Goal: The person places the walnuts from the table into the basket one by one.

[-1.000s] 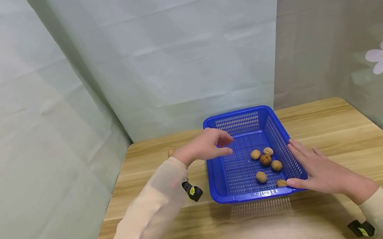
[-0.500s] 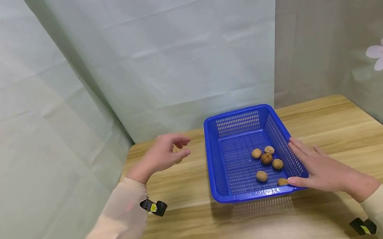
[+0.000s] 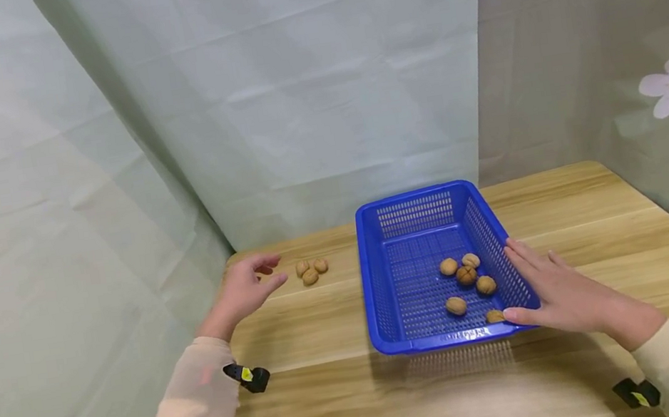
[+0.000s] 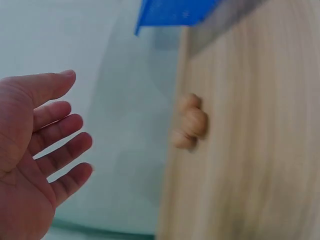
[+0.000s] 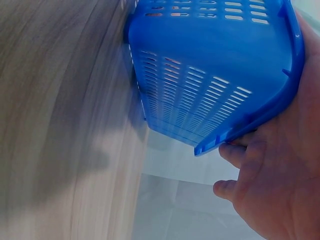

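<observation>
In the head view a blue plastic basket stands on the table with several walnuts on its mesh floor. My right hand rests on its near right corner, fingers stretched along the right rim and thumb over the front rim. The right wrist view shows that hand against the outside of the basket rim. Left of the basket lies a cluster of 3 walnuts. My left hand hovers just left of them, holding nothing, its fingers loosely bent and apart from the thumb.
The wooden table reaches back to a pale green cloth hanging behind it. More cloth hangs on the left side, and a flowered one on the right. Each wrist carries a small black device.
My left hand has moved left from over the basket, past the loose walnuts, which now show fully. My right hand has stayed on the basket corner.
</observation>
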`<state>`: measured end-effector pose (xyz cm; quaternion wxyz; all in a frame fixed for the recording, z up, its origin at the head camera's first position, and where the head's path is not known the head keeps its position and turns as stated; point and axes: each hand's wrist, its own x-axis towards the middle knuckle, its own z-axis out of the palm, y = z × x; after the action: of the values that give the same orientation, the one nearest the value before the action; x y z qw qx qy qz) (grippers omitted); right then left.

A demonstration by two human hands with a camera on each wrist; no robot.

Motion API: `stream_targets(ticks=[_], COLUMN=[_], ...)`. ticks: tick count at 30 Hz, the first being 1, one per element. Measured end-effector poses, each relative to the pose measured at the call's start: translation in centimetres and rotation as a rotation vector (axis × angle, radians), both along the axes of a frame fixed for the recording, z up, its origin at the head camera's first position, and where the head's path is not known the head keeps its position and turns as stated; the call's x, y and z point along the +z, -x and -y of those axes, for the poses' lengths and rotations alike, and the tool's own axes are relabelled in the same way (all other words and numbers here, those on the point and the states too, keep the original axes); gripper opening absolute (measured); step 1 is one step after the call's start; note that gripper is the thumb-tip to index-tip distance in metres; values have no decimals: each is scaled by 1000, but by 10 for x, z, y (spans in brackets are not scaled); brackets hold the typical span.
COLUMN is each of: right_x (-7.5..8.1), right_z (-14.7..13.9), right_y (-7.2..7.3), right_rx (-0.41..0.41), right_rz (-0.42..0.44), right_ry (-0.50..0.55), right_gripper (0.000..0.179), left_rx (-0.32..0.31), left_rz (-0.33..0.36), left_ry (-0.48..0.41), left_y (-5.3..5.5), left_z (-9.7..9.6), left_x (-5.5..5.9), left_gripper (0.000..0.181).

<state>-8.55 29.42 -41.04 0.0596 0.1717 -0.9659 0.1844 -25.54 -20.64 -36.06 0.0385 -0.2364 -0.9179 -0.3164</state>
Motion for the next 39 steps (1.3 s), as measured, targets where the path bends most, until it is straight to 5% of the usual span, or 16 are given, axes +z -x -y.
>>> stream_targets(ticks=[9, 21, 29, 39], right_x=[-2, -3, -3, -1], right_z=[1, -2, -2, 0], right_y=[-2, -6, -6, -2], right_rx=[-1, -6, -22, -7], right_rz=[10, 17, 19, 26], right_ry=[3, 10, 18, 12], right_gripper=[101, 100, 99, 100], left_rx=[143, 270, 353, 433], left_rz=[84, 94, 82, 66], left_ry=[-70, -167, -180, -198], left_y=[33, 66, 74, 69], left_z=[9, -22, -50, -52], left_x=[-59, -119, -135, -140], left_gripper=[46, 44, 48, 39])
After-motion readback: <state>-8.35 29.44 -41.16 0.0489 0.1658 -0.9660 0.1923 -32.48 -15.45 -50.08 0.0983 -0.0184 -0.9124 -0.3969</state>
